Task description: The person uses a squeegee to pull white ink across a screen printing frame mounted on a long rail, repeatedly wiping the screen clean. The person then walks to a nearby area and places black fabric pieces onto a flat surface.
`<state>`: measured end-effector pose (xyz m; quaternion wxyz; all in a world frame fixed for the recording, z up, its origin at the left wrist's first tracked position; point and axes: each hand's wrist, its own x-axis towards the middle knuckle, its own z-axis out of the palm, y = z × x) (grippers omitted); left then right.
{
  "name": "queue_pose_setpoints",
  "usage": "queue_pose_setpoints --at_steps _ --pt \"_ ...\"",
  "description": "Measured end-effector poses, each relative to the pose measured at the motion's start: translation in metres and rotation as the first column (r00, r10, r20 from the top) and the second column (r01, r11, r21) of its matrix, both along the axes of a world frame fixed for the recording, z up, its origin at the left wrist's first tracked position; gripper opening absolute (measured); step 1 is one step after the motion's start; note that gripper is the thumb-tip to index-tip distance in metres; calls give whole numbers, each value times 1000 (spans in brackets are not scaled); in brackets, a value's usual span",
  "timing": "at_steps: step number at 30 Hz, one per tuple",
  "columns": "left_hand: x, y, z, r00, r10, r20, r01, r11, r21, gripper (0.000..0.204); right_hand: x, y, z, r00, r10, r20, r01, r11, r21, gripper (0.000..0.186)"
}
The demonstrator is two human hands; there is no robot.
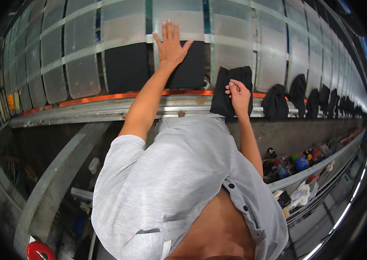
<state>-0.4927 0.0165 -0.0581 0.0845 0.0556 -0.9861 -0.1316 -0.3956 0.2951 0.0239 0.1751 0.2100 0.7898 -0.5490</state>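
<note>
My left hand [173,48] lies flat with fingers spread, across the upper edge of a black fabric piece [190,71] and the pale translucent panel [177,19] beyond it. That fabric is smooth. To its left, a second flat black fabric piece [127,67] covers the near end of another panel. My right hand [239,96] is over a loosely folded black fabric piece [220,95] draped at the near edge. Its fingers are curled toward the thumb; whatever they pinch, if anything, cannot be made out.
A metal rail [83,110] with an orange strip [105,99] runs along the near edge. More black fabric pieces [275,102] hang over it to the right. Bottles and cans [300,162] crowd a lower shelf at right. A red round object [40,251] is at lower left.
</note>
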Motion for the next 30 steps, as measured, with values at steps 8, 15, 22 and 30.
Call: queue_pose_setpoints --at_steps 8,15,22,30 --pt "122 38 23 956 -243 165 231 969 89 79 31 111 -14 985 24 -168 93 752 653 29" --pt "161 122 51 971 -171 167 68 868 492 31 21 121 -37 901 431 -43 -233 566 791 33" --pt "152 182 31 963 12 270 -228 572 788 17 11 168 -62 996 -59 71 92 675 -732 31" --pt "130 142 95 908 -206 366 -415 -315 854 9 -5 181 1 864 210 457 272 569 -776 20"
